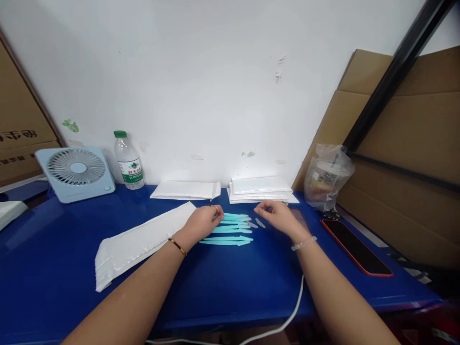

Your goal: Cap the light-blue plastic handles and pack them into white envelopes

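Note:
Several slim turquoise eyebrow razors (230, 238) lie side by side on the blue table, their heads pointing right. My left hand (201, 223) is closed at the handle ends of the upper ones, its fingertips pinching a razor (235, 216). Just right of the razor heads are a small translucent blade cover (260, 223) and a similar pale piece. My right hand (275, 215) hovers there with thumb and fingers pinched together, apart from the razors. Whatever those fingertips hold is hidden. A white padded mailer (140, 239) lies slantwise beside my left forearm.
Against the wall are a white packet (185, 189) and a stack of white packets (260, 187). A light-blue fan (77, 170) and a water bottle (129, 163) stand left. Rightward are a bagged drink cup (325, 179) and a phone (355, 247). A white cable (293, 314) crosses the front edge.

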The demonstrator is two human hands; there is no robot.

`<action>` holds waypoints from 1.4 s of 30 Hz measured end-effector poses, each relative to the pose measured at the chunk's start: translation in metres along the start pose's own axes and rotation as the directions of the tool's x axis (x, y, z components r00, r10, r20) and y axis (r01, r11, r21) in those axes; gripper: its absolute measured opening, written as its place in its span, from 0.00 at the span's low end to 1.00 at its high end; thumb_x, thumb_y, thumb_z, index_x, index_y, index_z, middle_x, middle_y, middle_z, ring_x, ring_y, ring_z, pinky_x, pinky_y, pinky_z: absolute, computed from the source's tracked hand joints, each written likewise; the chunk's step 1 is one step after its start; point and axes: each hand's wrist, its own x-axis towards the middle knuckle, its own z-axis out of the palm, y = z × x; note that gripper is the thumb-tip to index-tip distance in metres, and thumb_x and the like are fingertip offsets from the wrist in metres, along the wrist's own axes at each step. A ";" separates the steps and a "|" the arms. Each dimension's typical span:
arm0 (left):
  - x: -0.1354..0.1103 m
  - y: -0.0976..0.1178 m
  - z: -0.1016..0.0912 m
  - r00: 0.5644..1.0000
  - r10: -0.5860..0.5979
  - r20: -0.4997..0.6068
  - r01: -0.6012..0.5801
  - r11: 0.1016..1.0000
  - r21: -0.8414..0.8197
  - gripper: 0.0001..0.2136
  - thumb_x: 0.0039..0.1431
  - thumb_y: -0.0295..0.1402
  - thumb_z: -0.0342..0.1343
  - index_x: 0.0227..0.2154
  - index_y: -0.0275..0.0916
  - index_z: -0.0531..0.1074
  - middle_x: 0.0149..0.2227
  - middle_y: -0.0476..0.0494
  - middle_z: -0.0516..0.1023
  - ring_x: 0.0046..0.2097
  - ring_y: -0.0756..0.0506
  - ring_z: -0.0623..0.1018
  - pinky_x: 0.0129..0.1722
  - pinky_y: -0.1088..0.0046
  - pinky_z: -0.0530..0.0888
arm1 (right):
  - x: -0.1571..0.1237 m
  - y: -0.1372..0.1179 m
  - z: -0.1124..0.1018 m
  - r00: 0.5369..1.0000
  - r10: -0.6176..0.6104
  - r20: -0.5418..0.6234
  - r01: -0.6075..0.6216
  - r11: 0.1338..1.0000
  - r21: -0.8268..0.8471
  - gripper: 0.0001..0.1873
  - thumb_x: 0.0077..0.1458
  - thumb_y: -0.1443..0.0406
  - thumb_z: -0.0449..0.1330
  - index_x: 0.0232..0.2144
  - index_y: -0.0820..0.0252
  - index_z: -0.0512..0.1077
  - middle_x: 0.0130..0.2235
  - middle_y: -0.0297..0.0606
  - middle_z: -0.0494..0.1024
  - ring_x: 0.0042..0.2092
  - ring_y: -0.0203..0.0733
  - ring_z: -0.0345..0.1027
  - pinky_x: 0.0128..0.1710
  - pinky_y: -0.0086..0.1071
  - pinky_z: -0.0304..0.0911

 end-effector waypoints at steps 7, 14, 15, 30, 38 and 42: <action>-0.004 0.004 -0.003 0.986 0.153 0.069 -0.156 0.987 0.028 0.13 0.50 0.42 0.55 0.36 0.43 0.73 0.38 0.45 0.73 0.40 0.44 0.72 0.36 0.72 0.66 | 0.003 0.022 0.000 0.987 0.112 0.119 -0.082 0.970 -0.228 0.04 0.41 0.65 0.64 0.22 0.60 0.74 0.28 0.39 0.77 0.29 0.39 0.68 0.27 0.29 0.59; -0.006 0.011 0.004 0.974 0.100 0.201 -0.102 0.995 -0.003 0.06 0.51 0.36 0.54 0.26 0.41 0.74 0.29 0.47 0.76 0.31 0.47 0.72 0.28 0.74 0.62 | -0.002 0.013 -0.014 0.949 0.082 0.306 -0.144 0.972 0.186 0.12 0.44 0.58 0.64 0.28 0.62 0.75 0.23 0.36 0.74 0.24 0.35 0.65 0.22 0.27 0.60; -0.006 0.011 0.005 0.976 0.081 0.200 -0.081 0.997 -0.007 0.06 0.51 0.35 0.54 0.26 0.41 0.74 0.29 0.47 0.76 0.31 0.47 0.72 0.28 0.74 0.61 | -0.004 0.010 -0.017 0.933 0.063 0.355 -0.153 0.960 0.234 0.14 0.44 0.57 0.65 0.30 0.62 0.76 0.24 0.36 0.74 0.25 0.35 0.65 0.23 0.27 0.61; -0.006 0.013 -0.001 0.993 0.025 0.118 -0.015 0.996 -0.084 0.10 0.53 0.40 0.52 0.25 0.40 0.71 0.31 0.46 0.75 0.31 0.47 0.71 0.28 0.74 0.63 | -0.004 0.002 -0.007 0.869 -0.029 0.494 -0.142 0.942 0.304 0.17 0.41 0.56 0.66 0.30 0.64 0.77 0.24 0.36 0.75 0.24 0.33 0.66 0.23 0.26 0.63; -0.001 0.012 0.007 0.996 0.085 0.028 -0.085 0.996 -0.016 0.08 0.53 0.36 0.52 0.24 0.39 0.72 0.33 0.45 0.75 0.33 0.47 0.72 0.31 0.73 0.65 | -0.006 -0.011 0.009 0.917 -0.054 0.396 -0.084 0.943 0.321 0.16 0.43 0.56 0.65 0.30 0.63 0.77 0.23 0.35 0.74 0.24 0.33 0.64 0.24 0.27 0.62; 0.001 0.008 0.008 0.998 0.068 -0.006 -0.068 0.998 0.007 0.10 0.54 0.39 0.52 0.27 0.39 0.73 0.33 0.45 0.75 0.35 0.46 0.72 0.34 0.72 0.66 | -0.003 -0.009 0.015 0.942 -0.062 0.329 -0.053 0.943 0.328 0.16 0.43 0.56 0.65 0.30 0.63 0.77 0.22 0.34 0.73 0.23 0.33 0.64 0.24 0.27 0.61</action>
